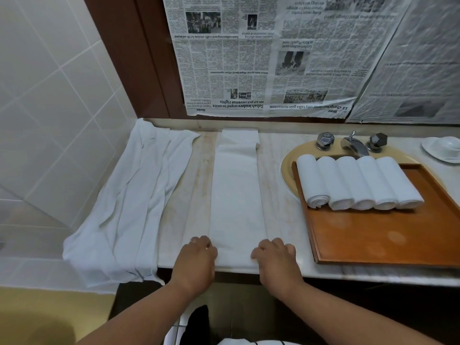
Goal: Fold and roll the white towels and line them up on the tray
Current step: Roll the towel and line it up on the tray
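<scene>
At the near edge of a pale marble worktop (189, 190), a left hand (196, 255) and right hand (273, 257), fingers curled, grip the near corners of a long white towel folded into a narrow strip (236, 195). Five rolled white towels (358, 183) line the far end of a rectangular brown wooden tray (385, 240) toward the right edge. Loose white towels (129, 202) drape the left edge.

On the bench (281, 185), left to right: loose towels (139, 190), folded towel (236, 190), tray (385, 237) over the sink (288, 165); on the tray's far end, five rolled towels (358, 183) side by side.
</scene>
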